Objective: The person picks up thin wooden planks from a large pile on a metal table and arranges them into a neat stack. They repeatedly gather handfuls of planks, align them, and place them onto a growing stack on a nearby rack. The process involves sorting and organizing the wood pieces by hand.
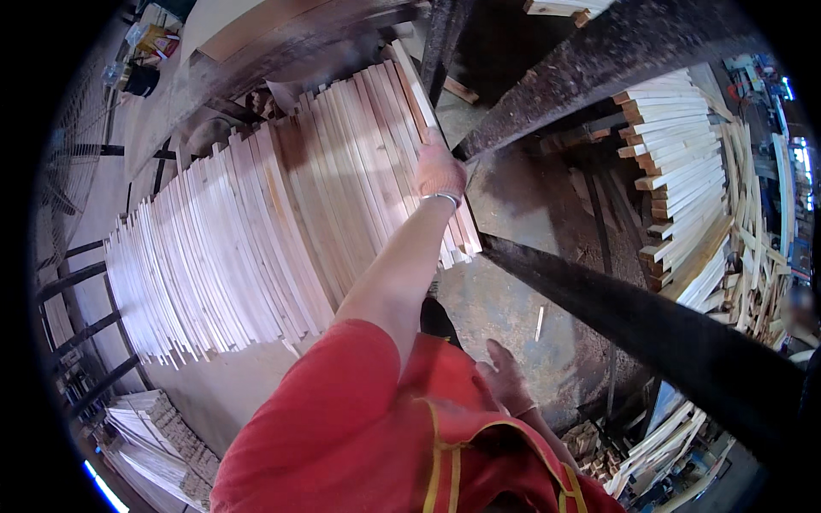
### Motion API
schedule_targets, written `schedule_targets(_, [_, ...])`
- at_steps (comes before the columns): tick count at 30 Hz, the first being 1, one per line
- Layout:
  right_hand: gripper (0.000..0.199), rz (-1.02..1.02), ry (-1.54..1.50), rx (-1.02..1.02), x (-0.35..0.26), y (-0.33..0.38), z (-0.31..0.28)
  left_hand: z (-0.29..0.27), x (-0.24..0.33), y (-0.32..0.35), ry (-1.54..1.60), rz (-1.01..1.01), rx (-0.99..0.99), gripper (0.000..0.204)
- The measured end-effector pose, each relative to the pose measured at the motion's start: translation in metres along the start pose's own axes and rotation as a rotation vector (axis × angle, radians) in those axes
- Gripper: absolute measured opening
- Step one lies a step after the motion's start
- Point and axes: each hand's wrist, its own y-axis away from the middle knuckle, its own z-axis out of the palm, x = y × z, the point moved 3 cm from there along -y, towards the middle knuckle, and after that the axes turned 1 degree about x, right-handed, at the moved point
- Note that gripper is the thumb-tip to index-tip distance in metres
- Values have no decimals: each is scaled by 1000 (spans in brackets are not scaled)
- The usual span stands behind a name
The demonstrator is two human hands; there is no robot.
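My left hand [440, 173], with a pale band round its wrist, grips the outermost wooden strip [416, 91] at the right end of a long row. The fingers wrap over its edge and are partly hidden. Pale wooden strips [231, 248] lie side by side in that row, stretching to the left with uneven ends. By my body at the lower right, my right hand [506, 380] hangs with fingers apart, slightly blurred, and nothing in it.
Dark metal beams [633, 308] cross the right side close to me. Beyond them stands a stack of cut wooden strips [676, 171]. Another wood stack [162, 445] sits at the lower left. A small stick [540, 323] lies on the floor.
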Motion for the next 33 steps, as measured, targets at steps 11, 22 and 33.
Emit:
schedule_targets(11, [68,233,-374,-31,33,20,10,-5,-31,-13,256,-8,-148,67])
schedule_targets(22, [65,-373,364,201,-119,-47,11,-12,12,-6,97,-108,-129,62])
schedule_targets(33, [52,-42,372,407,-205,-292,-1,-44,-53,-2,208,162,-278,80])
